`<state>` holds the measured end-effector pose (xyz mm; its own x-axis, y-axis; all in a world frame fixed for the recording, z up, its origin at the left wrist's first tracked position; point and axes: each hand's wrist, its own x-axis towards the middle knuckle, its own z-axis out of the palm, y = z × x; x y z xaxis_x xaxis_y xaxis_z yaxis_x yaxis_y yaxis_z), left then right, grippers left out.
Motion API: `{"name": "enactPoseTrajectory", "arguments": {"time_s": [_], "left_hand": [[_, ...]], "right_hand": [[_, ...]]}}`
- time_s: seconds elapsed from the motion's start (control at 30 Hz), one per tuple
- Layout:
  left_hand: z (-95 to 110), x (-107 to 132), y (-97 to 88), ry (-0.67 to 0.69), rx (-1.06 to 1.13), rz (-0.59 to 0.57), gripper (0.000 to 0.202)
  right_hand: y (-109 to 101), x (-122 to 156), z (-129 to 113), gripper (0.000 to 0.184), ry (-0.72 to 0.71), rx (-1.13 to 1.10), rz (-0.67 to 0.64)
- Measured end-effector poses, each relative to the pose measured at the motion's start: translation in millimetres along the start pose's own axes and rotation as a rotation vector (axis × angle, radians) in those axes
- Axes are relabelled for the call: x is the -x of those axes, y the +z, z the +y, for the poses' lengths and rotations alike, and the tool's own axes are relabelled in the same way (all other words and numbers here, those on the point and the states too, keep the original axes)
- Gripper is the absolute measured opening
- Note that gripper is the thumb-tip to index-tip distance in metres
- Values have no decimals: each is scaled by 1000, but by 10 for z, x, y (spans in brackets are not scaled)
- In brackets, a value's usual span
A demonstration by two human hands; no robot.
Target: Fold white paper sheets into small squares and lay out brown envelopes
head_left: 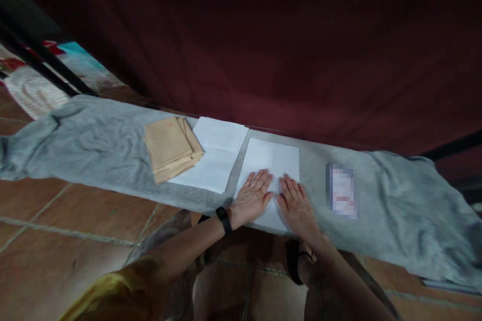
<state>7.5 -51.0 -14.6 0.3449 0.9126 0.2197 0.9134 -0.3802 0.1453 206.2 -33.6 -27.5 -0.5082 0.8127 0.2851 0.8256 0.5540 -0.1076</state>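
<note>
Head view: the left hand point(253, 194) and right hand point(295, 203) rest palm down, fingers extended, gripping nothing, on a white sheet point(271, 155) running from near the far edge of the cloth-covered bench point(98, 145) to its near edge. No fold or mark is visible on it; work there is judged early. Toward the bench's left end lies a separate white paper stack point(218, 160), partly overlapped by brown papers point(167, 143); both are judged remaining stock. Right of the sheet, a pixelated item point(342, 190) is unidentifiable.
</note>
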Motion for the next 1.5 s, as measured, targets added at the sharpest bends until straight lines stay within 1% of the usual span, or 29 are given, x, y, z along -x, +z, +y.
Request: {"name": "enactPoseTrajectory", "arguments": {"time_s": [0.1, 0.27, 0.33, 0.4, 0.47, 0.53, 0.63, 0.7, 0.73, 0.83, 0.9, 1.0, 1.03, 1.1, 1.17, 1.2, 1.3, 1.4, 1.5], "left_hand": [[-97, -8, 3, -90, -23, 22, 58], [-233, 30, -42, -186, -60, 29, 62], [-268, 51, -74, -221, -70, 31, 62], [-261, 63, -113, -253, -83, 66, 62], [-187, 75, -147, -244, -93, 112, 63], [-47, 103, -154, -173, -90, 125, 64], [187, 187, -89, -36, -76, 74, 70], [278, 247, -19, -1, -88, 46, 74], [294, 268, 11, 4, -93, 37, 74], [251, 283, 42, -1, -94, 21, 66], [201, 259, 19, -7, -88, 26, 62], [171, 213, -45, -10, -81, 44, 63], [176, 204, -67, 15, -75, 42, 64], [201, 201, -105, 120, -54, 16, 68], [227, 218, -127, 240, -33, -22, 73], [236, 230, -130, 278, -27, -34, 75], [236, 250, -120, 311, -34, -49, 75], [215, 227, -114, 317, -41, -62, 71], [203, 182, -126, 300, -32, -75, 70]], "right_hand": [[-10, -3, -2, 57, 29, 21, 10], [-8, 43, 191, 58, 143, 69, 62], [-17, 49, 247, 57, 181, 69, 77], [-44, 36, 231, 57, 221, 56, 90], [-87, 12, 120, 58, 232, 24, 94], [-125, -1, -72, 59, 184, -32, 71], [-133, 33, -379, 59, 51, -120, 13], [-107, 81, -493, 58, 13, -151, 11], [-91, 104, -508, 59, 16, -156, 17], [-55, 136, -405, 62, 72, -134, 24], [-49, 119, -272, 62, 125, -99, 20], [-66, 55, -68, 61, 239, -60, 34], [-75, 29, -4, 61, 285, -57, 49], [-95, -24, 117, 60, 364, -64, 92], [-115, -81, 221, 58, 407, -81, 129], [-123, -110, 261, 56, 422, -92, 137], [-141, -201, 326, 51, 488, -136, 94], [-148, -280, 321, 47, 564, -157, 27], [-150, -340, 304, 41, 599, -179, -4]]}}
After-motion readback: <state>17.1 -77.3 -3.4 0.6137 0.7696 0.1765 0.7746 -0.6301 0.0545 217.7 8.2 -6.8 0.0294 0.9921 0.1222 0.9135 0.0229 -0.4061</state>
